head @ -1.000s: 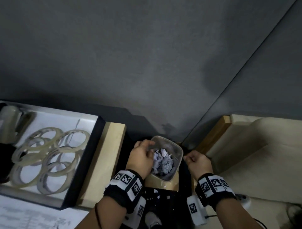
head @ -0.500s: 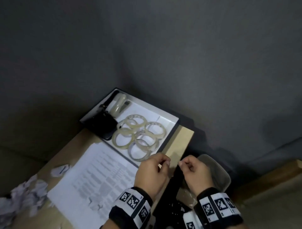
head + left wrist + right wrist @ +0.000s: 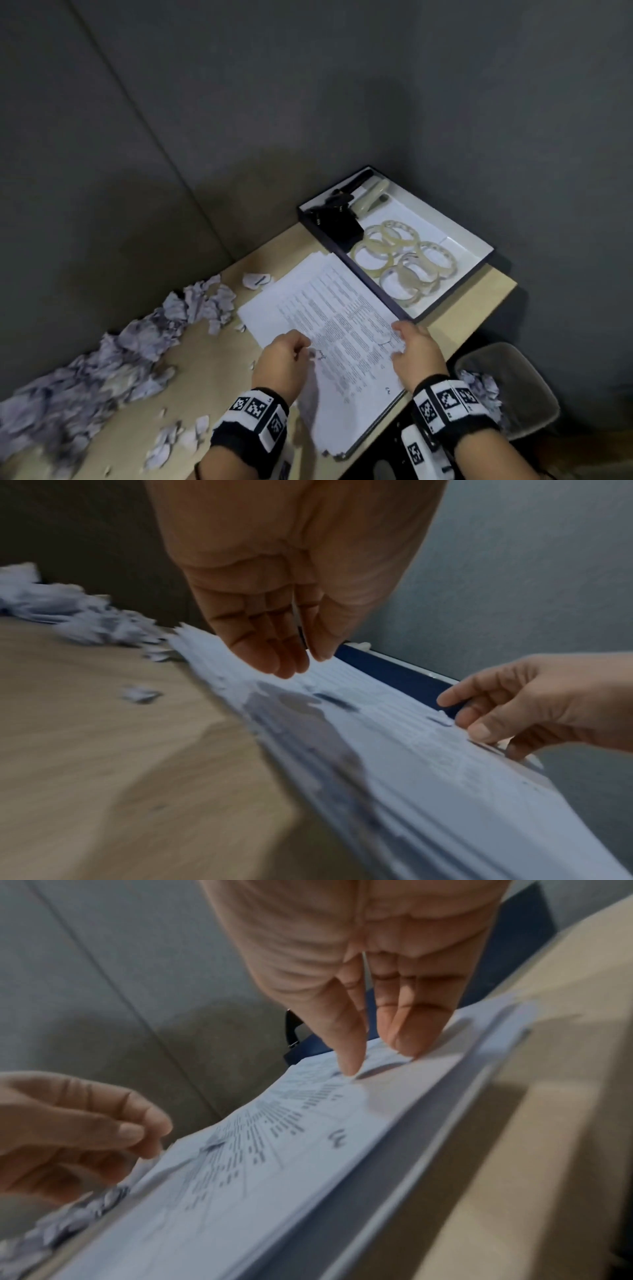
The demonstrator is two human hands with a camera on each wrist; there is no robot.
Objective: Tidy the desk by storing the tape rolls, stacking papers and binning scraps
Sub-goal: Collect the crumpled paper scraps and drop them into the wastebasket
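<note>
Where they hung over the bin (image 3: pixel 534 359), both hands now reach the papers (image 3: pixel 342 308).

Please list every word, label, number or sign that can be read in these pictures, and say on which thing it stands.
No text can be read.
Stack of papers: lines of print on the top sheet, too small and blurred to read.
Small handwritten mark near the sheet's corner: blurred, unreadable.
Wristbands: black-and-white square code patterns, no words.
Tape rolls and their tray: no label visible.
</note>
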